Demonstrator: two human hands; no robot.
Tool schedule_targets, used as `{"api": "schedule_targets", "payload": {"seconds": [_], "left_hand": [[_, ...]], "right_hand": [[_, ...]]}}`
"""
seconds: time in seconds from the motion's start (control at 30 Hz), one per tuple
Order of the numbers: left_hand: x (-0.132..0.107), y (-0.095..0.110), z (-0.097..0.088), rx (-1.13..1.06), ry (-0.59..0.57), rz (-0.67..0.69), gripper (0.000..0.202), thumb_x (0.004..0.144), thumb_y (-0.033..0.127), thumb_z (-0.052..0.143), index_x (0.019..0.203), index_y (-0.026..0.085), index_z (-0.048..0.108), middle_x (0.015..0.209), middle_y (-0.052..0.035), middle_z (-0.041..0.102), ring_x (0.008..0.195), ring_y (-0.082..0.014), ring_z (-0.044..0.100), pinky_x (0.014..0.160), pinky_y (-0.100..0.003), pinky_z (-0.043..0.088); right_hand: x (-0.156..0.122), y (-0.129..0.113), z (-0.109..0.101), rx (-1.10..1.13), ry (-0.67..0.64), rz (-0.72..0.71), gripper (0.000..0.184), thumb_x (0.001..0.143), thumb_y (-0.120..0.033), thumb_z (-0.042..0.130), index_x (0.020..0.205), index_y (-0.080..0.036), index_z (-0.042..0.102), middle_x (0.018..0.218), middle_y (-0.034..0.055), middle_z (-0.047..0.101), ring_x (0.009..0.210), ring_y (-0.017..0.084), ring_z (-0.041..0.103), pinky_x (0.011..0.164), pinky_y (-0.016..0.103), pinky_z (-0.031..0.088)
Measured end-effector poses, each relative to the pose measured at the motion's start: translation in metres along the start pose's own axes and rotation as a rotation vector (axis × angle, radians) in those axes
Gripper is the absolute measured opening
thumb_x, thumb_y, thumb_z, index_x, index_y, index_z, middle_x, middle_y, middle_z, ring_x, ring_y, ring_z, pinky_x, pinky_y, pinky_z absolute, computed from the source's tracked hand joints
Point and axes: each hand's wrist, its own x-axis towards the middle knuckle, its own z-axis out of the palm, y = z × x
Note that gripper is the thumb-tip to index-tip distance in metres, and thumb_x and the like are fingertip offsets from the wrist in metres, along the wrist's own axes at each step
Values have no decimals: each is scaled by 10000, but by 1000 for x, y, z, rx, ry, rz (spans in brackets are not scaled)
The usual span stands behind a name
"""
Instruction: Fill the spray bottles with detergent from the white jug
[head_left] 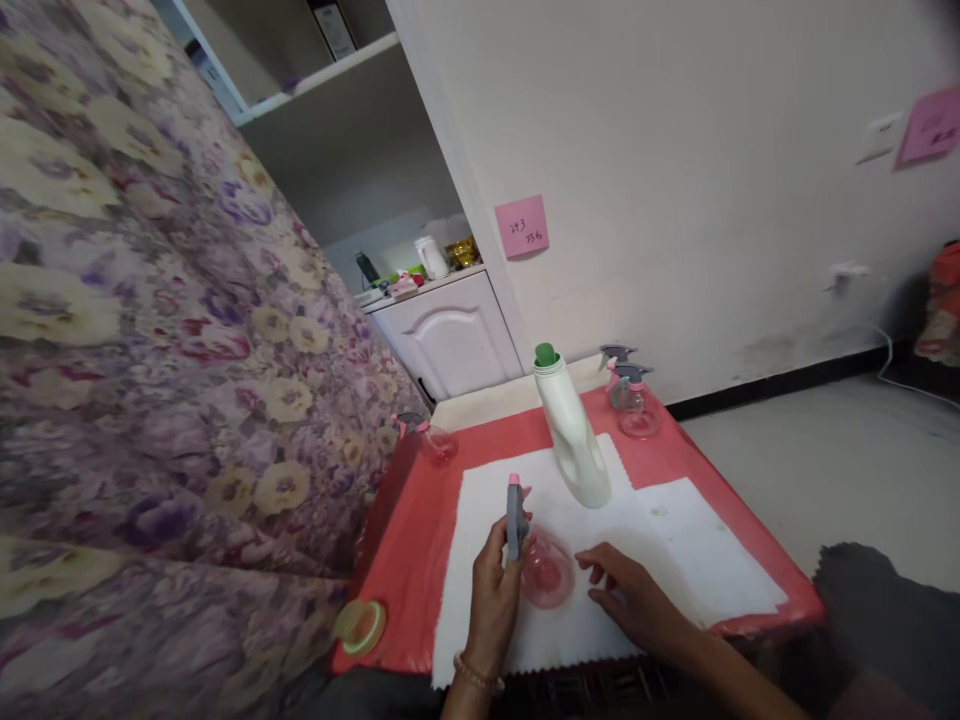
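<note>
White cloth (675, 560) covers red table (412, 540) by sofa (150, 330); left hand (495, 592) grips sprayer (516, 520).

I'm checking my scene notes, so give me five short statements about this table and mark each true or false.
1. The left hand grips the grey trigger head of the round clear pink spray bottle. True.
2. The tall white plastic bottle has a red cap. False: its cap is green.
3. The right hand lies open on the white sheet, beside that spray bottle. True.
4. The white bottle lies on its side. False: it stands on its base.
5. The red table holds only one spray bottle. False: a second pink spray bottle stands at its far left edge, and more stand at the far right.
</note>
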Motion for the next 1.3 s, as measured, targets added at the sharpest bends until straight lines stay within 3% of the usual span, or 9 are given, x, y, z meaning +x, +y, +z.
{"api": "schedule_targets", "payload": {"seconds": [0.3, 0.43, 0.63, 0.83, 1.1, 1.3], "left_hand": [[0, -1, -2, -13, -55, -18, 385, 941, 368, 519, 1304, 250, 568, 1369, -69, 599, 1197, -236, 567, 1054, -373, 408], [-1, -1, 1, -31, -29, -21, 396, 944, 373, 517, 1318, 253, 564, 1378, -62, 595, 1189, -225, 576, 1060, -360, 408], [1, -8, 3, -41, -3, -22, 391, 936, 388, 523, 1297, 254, 589, 1321, -61, 637, 1154, -227, 603, 1050, -377, 439], [-1, -10, 2, -71, 7, -25, 405, 923, 387, 539, 1295, 237, 593, 1375, -70, 606, 1286, -246, 531, 1082, -382, 427], [-5, -22, 2, -98, 46, -103, 483, 861, 451, 616, 1299, 248, 600, 1362, -76, 620, 1276, -271, 548, 1114, -417, 407], [-9, -35, 10, -124, 136, -171, 517, 836, 494, 638, 1280, 231, 620, 1343, -97, 632, 1283, -299, 540, 1128, -448, 387]], "right_hand": [[0, -7, -1, 4, 7, 10, 400, 766, -94, 517, 1136, -215, 611, 970, 47, 661, 833, 185, 622, 778, 340, 519], [6, -12, -4, 57, 31, -11, 357, 783, -116, 524, 1112, -213, 624, 978, 58, 672, 820, 188, 628, 751, 343, 521], [36, -46, -14, 184, 67, -84, 290, 832, -195, 567, 1113, -194, 641, 960, 65, 672, 787, 172, 621, 712, 312, 510], [67, -74, -6, 190, -10, -171, 289, 810, -200, 625, 1096, -216, 672, 888, 15, 583, 731, 146, 569, 691, 285, 486], [73, -71, 6, 192, 20, -165, 251, 808, -240, 655, 1057, -217, 673, 836, 3, 538, 744, 167, 553, 702, 299, 473], [76, -68, 14, 254, 57, -111, 213, 760, -160, 661, 970, -193, 671, 790, -20, 513, 682, 143, 517, 632, 269, 434]]}}
